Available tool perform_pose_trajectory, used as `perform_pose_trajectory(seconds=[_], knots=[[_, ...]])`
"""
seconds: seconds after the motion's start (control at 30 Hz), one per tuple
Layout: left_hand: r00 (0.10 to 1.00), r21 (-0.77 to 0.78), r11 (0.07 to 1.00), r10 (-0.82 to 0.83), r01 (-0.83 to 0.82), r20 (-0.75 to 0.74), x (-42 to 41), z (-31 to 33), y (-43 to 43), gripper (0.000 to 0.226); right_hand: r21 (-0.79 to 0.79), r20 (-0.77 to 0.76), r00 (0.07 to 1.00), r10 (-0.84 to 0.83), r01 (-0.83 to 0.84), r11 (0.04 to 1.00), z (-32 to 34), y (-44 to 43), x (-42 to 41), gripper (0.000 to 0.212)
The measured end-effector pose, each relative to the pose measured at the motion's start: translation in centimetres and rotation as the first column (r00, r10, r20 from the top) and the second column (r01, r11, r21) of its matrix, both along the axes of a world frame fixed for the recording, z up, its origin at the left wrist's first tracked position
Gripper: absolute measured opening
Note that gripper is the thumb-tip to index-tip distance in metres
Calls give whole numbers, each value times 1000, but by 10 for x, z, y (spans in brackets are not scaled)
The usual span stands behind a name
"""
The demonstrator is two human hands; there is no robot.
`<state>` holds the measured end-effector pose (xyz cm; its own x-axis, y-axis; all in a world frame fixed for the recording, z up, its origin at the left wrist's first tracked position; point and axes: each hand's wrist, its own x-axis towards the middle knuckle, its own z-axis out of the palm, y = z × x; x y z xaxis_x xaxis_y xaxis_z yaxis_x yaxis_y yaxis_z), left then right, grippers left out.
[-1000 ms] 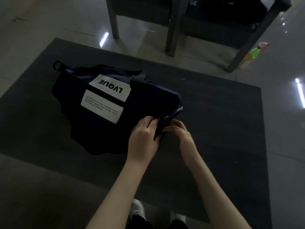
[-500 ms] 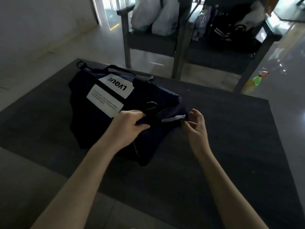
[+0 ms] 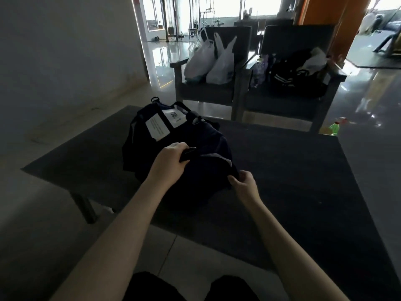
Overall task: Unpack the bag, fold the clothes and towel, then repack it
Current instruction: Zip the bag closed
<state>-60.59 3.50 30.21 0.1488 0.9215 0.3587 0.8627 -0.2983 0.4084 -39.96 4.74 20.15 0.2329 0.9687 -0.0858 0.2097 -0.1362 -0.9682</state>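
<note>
Toward the left edge of the table [image 3: 293,170], the bag [image 3: 173,131] lies with its long axis far-to-near, the left hand [image 3: 169,164] curled round a dark strap [image 3: 188,153] on top, the right hand [image 3: 244,184] pinching its near corner.

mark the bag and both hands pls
bag [image 3: 204,135], head view, dark fabric of its upper side.
left hand [image 3: 168,162], head view, back of the hand.
right hand [image 3: 245,186], head view, back of the hand.
</note>
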Motion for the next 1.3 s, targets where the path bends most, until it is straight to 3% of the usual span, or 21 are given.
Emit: perform_pose_trajectory(seconds=[0.1, 0.2, 0.33, 0.5, 0.7, 0.87, 1.03, 1.2, 1.3], knots=[[998, 23, 998, 53, -53, -15, 8, -7, -2, 31, -181, -33, 999, 8, -14, 983, -20, 5, 0, 36], [996, 40, 995, 90, -91, 24, 10, -5, 5, 26, -248, -94, 995, -19, -5, 969, -35, 12, -4, 37], [993, 44, 993, 109, -110, 42, 9, -4, 9, 23, -283, -174, 983, -61, 9, 959, -36, 18, -8, 17], [991, 49, 992, 114, -117, 67, 10, -5, 11, 23, -256, -213, 976, -32, -24, 966, -19, 14, -2, 17], [989, 20, 993, 115, -118, 90, 9, -2, 13, 23, -93, -64, 993, 95, -101, 991, 40, 11, 14, 22], [985, -14, 994, 109, -108, 137, 6, 2, 15, 25, 28, 259, 961, 99, -110, 994, 82, 14, 7, 29], [984, -38, 997, 78, -73, 163, 8, 6, 13, 28, 54, 290, 955, 67, -87, 995, 91, 12, -10, 28], [985, -95, 994, 59, -44, 161, -2, 8, 16, 26, 124, 598, 787, 149, -275, 953, 104, 10, -43, 19], [980, -95, 995, 21, -2, 200, -4, 7, 16, 28, 156, 620, 779, 97, -243, 957, 99, 8, -46, 19]])
